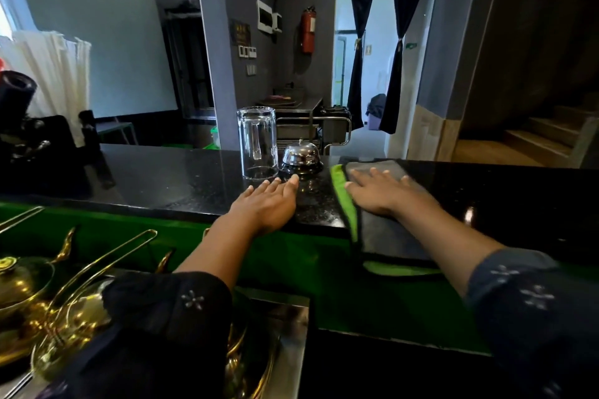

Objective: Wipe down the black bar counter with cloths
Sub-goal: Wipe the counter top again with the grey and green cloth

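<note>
The cloth (382, 200) is pressed flat under the open right hand (379, 194); the empty, open left hand (269, 200) nears the glass (257, 142) and bell (301, 157), which could be knocked off the bench (162, 178).

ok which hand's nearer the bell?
Left. The left hand has fingertips almost at the call bell base, just in front of it. The right hand lies flat on the grey cloth, off to the bell's right.
</note>
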Action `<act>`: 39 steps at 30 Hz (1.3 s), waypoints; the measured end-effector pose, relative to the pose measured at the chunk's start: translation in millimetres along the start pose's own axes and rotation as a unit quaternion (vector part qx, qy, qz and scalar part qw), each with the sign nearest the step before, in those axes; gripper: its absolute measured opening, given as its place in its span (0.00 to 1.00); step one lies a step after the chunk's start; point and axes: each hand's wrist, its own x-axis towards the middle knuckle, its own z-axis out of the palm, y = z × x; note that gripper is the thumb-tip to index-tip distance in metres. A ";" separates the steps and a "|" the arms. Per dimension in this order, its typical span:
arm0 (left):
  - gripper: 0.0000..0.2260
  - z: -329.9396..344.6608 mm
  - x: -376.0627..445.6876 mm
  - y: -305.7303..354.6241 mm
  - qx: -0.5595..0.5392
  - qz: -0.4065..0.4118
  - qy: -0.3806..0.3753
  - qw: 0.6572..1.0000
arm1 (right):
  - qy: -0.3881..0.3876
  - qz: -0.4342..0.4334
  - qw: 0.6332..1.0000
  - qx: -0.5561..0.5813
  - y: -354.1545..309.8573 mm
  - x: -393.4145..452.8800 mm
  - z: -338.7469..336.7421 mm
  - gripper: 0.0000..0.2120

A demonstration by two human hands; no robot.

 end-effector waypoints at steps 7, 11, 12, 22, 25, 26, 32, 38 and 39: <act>0.25 -5.7 -4.3 -0.6 -0.054 0.025 0.021 0.998 | -0.005 -0.161 0.987 0.026 -74.0 -44.4 9.9 0.28; 0.27 -3.3 -3.8 -1.7 -0.010 0.015 0.028 0.999 | -0.013 -0.151 0.988 0.032 -19.8 -60.2 5.4 0.27; 0.28 -1.9 -2.8 -2.7 0.011 0.010 0.028 0.999 | -0.013 -0.130 0.991 0.032 0.5 -61.6 3.1 0.26; 0.24 -1.0 0.1 -3.3 0.087 0.013 0.026 0.996 | 0.012 0.089 0.994 0.061 89.5 -78.1 -8.2 0.29; 0.24 -0.7 5.0 -4.2 0.079 -0.004 0.022 0.997 | 0.038 0.086 0.994 0.058 87.2 -96.6 -2.4 0.29; 0.24 -1.2 6.7 -3.5 0.078 -0.015 0.019 0.997 | 0.042 0.082 0.994 0.057 88.6 -102.2 -0.9 0.29; 0.26 3.6 -4.1 53.9 0.057 -0.004 0.074 0.996 | 0.073 0.044 0.983 0.165 122.6 -112.6 -20.9 0.30; 0.49 45.1 -32.1 163.8 0.026 0.036 0.007 0.999 | 0.083 0.192 0.975 0.074 164.3 -132.2 -34.5 0.34; 0.52 53.8 -33.9 174.4 0.042 0.023 -0.007 0.999 | 0.080 0.187 0.976 0.079 165.8 -132.8 -31.7 0.34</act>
